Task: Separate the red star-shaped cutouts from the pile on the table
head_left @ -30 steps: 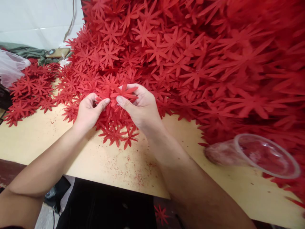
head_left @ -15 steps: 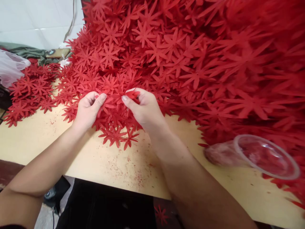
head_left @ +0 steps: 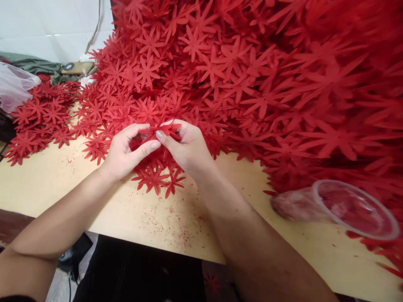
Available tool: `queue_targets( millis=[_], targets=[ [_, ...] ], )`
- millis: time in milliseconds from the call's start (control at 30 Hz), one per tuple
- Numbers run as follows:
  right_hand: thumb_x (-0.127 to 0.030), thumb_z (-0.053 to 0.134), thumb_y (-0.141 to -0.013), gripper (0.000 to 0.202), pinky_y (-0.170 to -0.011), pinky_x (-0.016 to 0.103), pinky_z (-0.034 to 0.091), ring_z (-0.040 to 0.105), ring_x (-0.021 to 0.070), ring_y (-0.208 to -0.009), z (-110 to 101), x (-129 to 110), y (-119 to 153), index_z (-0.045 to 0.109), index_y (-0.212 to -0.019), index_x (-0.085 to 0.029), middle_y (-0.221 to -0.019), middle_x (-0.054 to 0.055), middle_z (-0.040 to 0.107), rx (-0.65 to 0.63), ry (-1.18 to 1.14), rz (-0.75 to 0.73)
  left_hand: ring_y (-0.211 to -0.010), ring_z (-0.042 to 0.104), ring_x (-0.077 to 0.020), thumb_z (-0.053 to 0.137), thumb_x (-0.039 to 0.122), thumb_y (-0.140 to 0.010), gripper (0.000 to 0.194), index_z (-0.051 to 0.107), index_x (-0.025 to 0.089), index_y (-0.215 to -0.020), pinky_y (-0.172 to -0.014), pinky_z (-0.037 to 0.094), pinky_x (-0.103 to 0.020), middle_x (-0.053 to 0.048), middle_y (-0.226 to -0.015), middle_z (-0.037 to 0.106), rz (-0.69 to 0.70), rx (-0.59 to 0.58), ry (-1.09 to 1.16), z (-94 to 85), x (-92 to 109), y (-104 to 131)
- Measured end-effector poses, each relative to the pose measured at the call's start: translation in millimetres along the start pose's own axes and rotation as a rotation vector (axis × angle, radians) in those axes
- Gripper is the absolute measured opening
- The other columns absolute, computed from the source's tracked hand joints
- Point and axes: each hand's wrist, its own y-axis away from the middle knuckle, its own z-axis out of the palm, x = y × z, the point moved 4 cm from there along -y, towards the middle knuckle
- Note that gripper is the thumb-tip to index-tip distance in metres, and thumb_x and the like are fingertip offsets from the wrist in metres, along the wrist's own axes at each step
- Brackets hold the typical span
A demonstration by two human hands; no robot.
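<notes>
My right hand pinches a red flower cutout with narrow petals between thumb and fingers, just above the pile. Close beside it on the left, my left hand has its thumb spread away from its fingers. Its fingertips reach the petals at the flower's left side and are partly hidden there. Beneath both hands lie loose red flower cutouts on the pale tabletop.
A tall heap of red flower cutouts rises behind my hands and to the right. A smaller pile lies at left near a plastic bag. On the right, a clear plastic cup rests on its side. Red crumbs dot the tabletop.
My left hand has moved right, up to the flower in my right hand, and its thumb and fingers have parted. The right hand still pinches a flower and has shifted only slightly.
</notes>
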Motion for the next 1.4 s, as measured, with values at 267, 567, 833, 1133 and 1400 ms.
queue_targets(
  millis=[267, 567, 833, 1133, 1400],
  targets=[
    [-0.026, 0.065, -0.074, 0.010, -0.063, 0.026, 0.046, 0.051, 0.0086, -0.062, -9, 2, -2, 0.057, -0.075, -0.019, -0.067, -0.003, 0.058, 0.116, -0.020, 0.015, -0.062, 0.054, -0.0079, 0.076, 0.040, -0.064, 0.027, 0.065, 0.017, -0.073, -0.063, 0.046, -0.022, 0.002, -0.068, 0.064, -0.175, 0.163, 0.182, -9.1, -14, -8],
    [-0.041, 0.066, -0.075, 0.022, -0.062, 0.026, 0.046, 0.053, 0.0097, -0.065, -7, 0, -1, 0.056, -0.077, -0.021, -0.070, -0.003, 0.057, 0.034, -0.030, 0.007, -0.058, 0.052, -0.0084, 0.079, 0.040, -0.059, 0.033, 0.057, 0.017, -0.066, -0.059, 0.044, -0.023, 0.003, -0.063, 0.059, -0.275, 0.131, 0.263, -2.0, -14, -6],
    [-0.049, 0.068, -0.071, 0.031, -0.061, 0.026, 0.047, 0.052, 0.0089, -0.062, -2, -4, 0, 0.055, -0.078, -0.021, -0.067, -0.003, 0.056, 0.016, -0.122, 0.040, -0.048, 0.035, -0.0043, 0.081, 0.053, -0.051, 0.051, 0.044, 0.017, -0.054, -0.045, 0.030, -0.020, 0.006, -0.052, 0.045, -0.317, 0.175, 0.261, -1.3, -16, -5],
    [-0.047, 0.076, -0.061, 0.036, -0.060, 0.024, 0.045, 0.048, 0.0070, -0.060, 8, -6, 5, 0.055, -0.068, -0.019, -0.064, -0.005, 0.054, -0.080, -0.134, 0.091, -0.048, 0.040, -0.0050, 0.076, 0.057, -0.058, 0.047, 0.050, 0.017, -0.057, -0.046, 0.033, -0.020, 0.005, -0.052, 0.048, -0.309, 0.040, 0.332, 8.9, -13, -3],
    [-0.031, 0.073, -0.069, 0.023, -0.045, 0.018, 0.036, 0.038, 0.0020, -0.047, -29, 5, -9, 0.053, -0.072, -0.020, -0.060, -0.008, 0.049, 0.265, -0.285, 0.091, -0.042, 0.043, -0.0043, 0.078, 0.054, -0.055, 0.048, 0.047, 0.017, -0.057, -0.043, 0.033, -0.019, 0.006, -0.047, 0.051, -0.296, 0.030, 0.320, 2.2, -13, -9]
  ],
)
